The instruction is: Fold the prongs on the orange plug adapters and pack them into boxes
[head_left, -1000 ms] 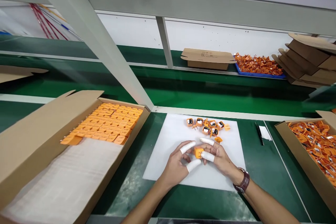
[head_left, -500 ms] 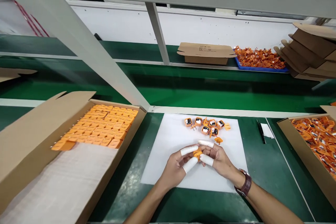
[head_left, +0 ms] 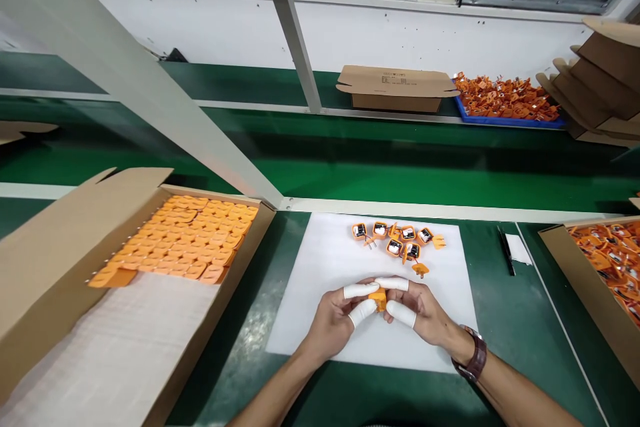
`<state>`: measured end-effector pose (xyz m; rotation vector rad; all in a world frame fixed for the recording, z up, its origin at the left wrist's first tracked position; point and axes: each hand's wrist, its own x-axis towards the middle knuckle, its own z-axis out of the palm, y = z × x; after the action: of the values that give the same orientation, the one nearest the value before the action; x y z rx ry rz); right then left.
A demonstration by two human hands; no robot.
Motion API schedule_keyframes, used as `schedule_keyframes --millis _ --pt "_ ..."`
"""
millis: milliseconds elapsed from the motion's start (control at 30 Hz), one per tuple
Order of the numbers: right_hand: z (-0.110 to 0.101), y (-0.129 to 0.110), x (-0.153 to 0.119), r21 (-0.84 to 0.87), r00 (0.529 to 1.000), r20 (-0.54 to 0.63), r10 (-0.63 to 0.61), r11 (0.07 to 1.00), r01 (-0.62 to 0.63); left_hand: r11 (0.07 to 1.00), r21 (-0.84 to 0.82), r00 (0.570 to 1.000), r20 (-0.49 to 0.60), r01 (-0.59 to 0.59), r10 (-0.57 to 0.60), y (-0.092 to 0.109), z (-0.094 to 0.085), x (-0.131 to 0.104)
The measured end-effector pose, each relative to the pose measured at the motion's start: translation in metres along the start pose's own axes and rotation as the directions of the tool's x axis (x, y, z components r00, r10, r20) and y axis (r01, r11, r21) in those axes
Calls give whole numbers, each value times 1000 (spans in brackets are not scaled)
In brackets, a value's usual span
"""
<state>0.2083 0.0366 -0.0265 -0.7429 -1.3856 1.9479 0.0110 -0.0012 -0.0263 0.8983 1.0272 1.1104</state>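
Between the fingertips of both hands is a small orange plastic piece (head_left: 379, 299), shaped like a plug housing. My left hand (head_left: 336, 320) pinches it from the left, with white covers on thumb and forefinger. From the right, my right hand (head_left: 419, 312) closes on the same piece, also with white finger covers; a brown-strapped watch circles that wrist. Both hands are above a white sheet (head_left: 300, 307). Beyond them on the sheet lie several orange housings (head_left: 394, 247) with black and white insides, some with an orange plug part (head_left: 421, 269) attached or close by.
At left, an open carton (head_left: 235, 280) holds rows of orange pieces (head_left: 185, 240) and a white liner. Another carton (head_left: 575, 260) of orange parts stands at right, near a black pen (head_left: 506, 250). On the shelf are a closed carton (head_left: 395, 90), a blue tray (head_left: 510, 121) and stacked cartons (head_left: 600, 80).
The view has tilted up slightly. The orange piece has been turned between my fingers and now shows a flatter face. Both hands stay at nearly the same place over the sheet.
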Motion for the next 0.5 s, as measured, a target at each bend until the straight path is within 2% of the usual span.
schedule_keyframes --millis 167,267,400,500 --pt "1 -4 1 27 998 34 -51 998 50 998 -30 998 39 -46 47 7 4 3" --pt "3 -2 1 11 998 -1 -67 998 67 997 -18 996 57 -72 73 7 1 4" --pt "3 2 2 14 997 -40 -68 998 68 999 -34 1000 14 -5 6 4 -4 6" --pt "4 2 2 16 996 -46 -75 997 76 998 -27 998 28 54 -53 4 -5 7"
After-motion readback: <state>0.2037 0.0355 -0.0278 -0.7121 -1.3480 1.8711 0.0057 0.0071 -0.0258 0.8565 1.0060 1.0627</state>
